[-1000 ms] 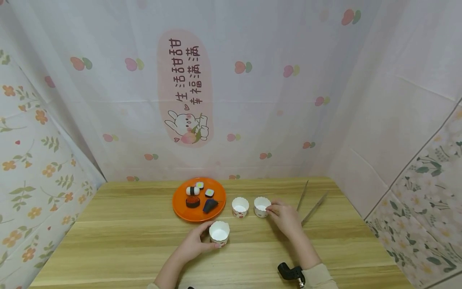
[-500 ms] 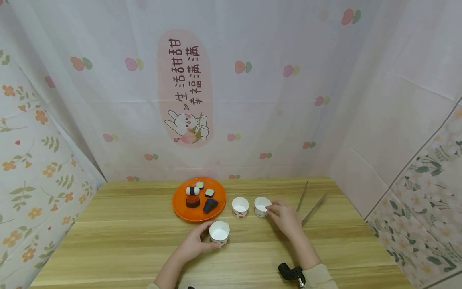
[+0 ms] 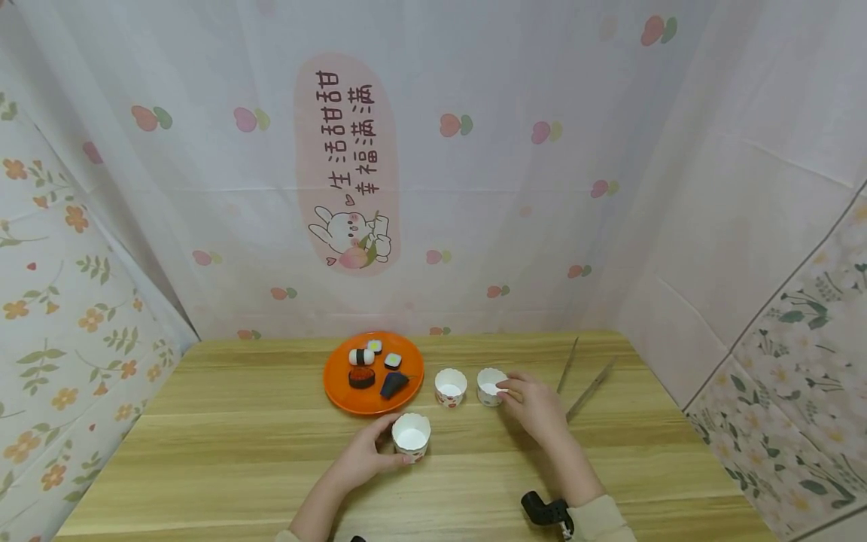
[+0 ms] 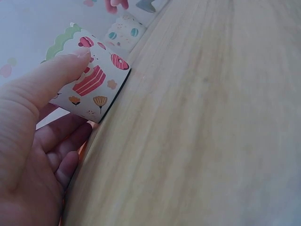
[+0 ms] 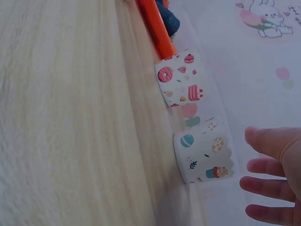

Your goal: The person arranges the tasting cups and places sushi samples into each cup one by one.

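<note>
My left hand grips a white paper baking cup that stands upright on the table. In the left wrist view, the thumb lies across this cup's printed cupcake pattern. My right hand is at the right side of another paper baking cup. Seen from the right wrist, its loosely spread fingers are apart from that cup's scalloped rim, holding nothing. A third paper baking cup with red prints stands between that cup and the plate.
An orange plate with several toy sushi pieces, among them a dark cone-shaped roll, stands at the back. Metal tongs lie beyond my right hand. A patterned curtain hangs behind the wooden table.
My right hand's fingers have loosened and come slightly away from the right cup's rim. My left hand and its cup stay in place.
</note>
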`<state>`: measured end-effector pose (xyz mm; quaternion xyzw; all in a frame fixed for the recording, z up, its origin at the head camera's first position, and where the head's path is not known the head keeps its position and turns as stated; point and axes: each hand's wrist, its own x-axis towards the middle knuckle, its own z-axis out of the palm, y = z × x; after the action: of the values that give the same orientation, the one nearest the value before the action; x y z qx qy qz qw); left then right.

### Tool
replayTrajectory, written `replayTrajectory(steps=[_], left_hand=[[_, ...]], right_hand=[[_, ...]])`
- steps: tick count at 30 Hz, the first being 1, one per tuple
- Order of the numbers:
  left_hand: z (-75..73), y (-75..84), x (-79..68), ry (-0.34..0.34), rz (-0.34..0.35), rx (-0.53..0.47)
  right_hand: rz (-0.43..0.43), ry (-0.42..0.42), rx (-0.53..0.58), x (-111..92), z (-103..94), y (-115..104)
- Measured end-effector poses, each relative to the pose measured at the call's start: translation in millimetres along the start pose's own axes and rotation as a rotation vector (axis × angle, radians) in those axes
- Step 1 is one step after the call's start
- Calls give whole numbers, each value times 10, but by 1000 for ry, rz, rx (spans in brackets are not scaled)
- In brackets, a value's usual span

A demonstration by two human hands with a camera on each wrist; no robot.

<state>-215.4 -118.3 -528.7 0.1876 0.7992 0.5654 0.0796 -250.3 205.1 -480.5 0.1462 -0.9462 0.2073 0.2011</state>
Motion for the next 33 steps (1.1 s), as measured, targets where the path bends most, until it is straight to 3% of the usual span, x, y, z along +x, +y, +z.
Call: replayTrajectory(steps=[13, 24, 33], left_hand=[[-3, 16, -6, 3, -5, 10], [-3, -36, 2, 0, 14, 10], [-11, -37, 13, -4, 8, 29]], right_hand=[[-103, 28, 32, -20, -128, -266], [-295, 68, 45, -71, -119, -498], [-376, 41, 52, -115, -102, -654]])
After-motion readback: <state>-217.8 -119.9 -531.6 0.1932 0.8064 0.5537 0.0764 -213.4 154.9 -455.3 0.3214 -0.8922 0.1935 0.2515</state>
